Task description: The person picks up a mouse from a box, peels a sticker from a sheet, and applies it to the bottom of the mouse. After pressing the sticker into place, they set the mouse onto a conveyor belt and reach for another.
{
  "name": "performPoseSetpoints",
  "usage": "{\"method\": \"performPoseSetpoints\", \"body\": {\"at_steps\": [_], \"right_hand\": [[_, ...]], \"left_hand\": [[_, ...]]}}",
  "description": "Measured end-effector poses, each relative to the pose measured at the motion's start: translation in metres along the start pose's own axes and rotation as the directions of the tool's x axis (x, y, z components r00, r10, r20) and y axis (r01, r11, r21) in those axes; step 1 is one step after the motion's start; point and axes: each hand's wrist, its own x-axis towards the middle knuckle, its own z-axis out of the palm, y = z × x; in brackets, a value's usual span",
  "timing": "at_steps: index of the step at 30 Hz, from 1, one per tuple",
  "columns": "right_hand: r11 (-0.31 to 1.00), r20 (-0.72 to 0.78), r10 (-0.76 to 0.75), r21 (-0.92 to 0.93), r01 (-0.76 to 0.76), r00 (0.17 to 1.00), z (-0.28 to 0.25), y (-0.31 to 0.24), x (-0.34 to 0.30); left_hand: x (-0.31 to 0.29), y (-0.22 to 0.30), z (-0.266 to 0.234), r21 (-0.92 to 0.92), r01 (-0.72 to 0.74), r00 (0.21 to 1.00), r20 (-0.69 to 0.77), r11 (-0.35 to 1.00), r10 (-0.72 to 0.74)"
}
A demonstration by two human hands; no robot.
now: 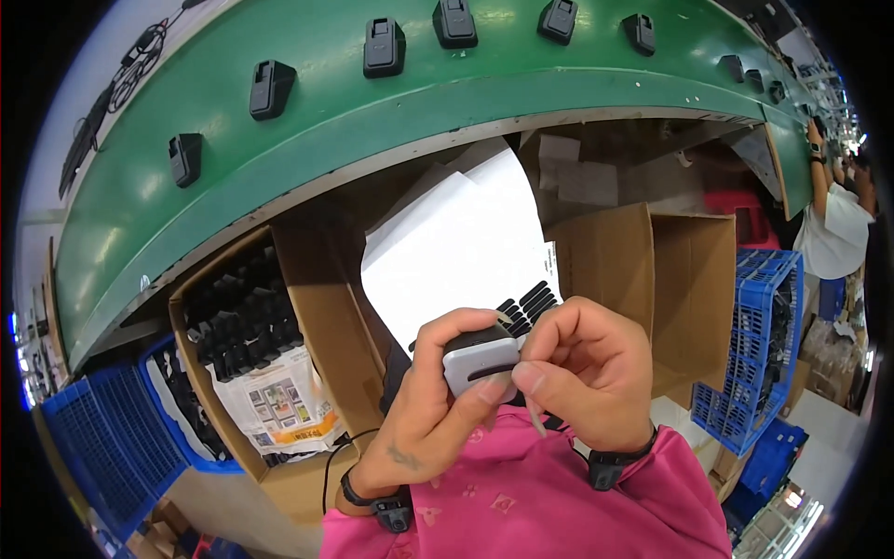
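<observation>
My left hand (424, 419) is closed round a small rounded device (466, 362) with a light grey face and a dark body. A narrow black strip (490, 371) runs along that grey face. My right hand (596, 377) pinches its thumb and fingertips together at the device's right end, by the strip; whatever is between them is too small to make out. Behind my hands, a large white sheet (456, 242) leans toward the bench. Several short black oblong strips (537, 300) stick to its lower part, partly covered by my hands.
Along the green bench (326, 130) stand several black moulded units (384, 48). An open carton (321, 326) of black parts is on the left, beside a blue crate (102, 438). Another carton (689, 298) and a blue crate (759, 345) stand right. A person (832, 224) works far right.
</observation>
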Motion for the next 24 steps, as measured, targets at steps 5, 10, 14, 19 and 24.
{"method": "performPoseSetpoints", "body": {"at_steps": [5,10,14,19,24], "right_hand": [[0.998,-0.038,-0.011,-0.059,0.009,0.999,0.004,0.003,0.0],[0.998,-0.052,-0.001,-0.055,-0.002,0.999,0.005,0.008,0.001],[0.998,-0.053,-0.008,-0.063,0.004,0.999,0.006,0.008,0.003],[0.998,-0.04,-0.003,-0.064,0.0,0.999,0.006,0.01,0.004],[0.998,-0.036,0.01,-0.055,-0.012,0.999,0.006,0.011,0.006]], "left_hand": [[0.0,0.005,0.001,0.161,0.028,1.0,-0.006,0.987,-0.027],[0.0,0.003,-0.002,0.247,-0.021,1.0,0.003,0.969,0.021],[0.0,0.002,-0.004,0.257,-0.039,0.999,0.005,0.966,0.039],[0.001,0.003,-0.006,0.277,-0.047,0.999,0.003,0.96,0.048],[0.001,0.001,-0.007,0.313,-0.068,0.997,-0.003,0.947,0.072]]}}
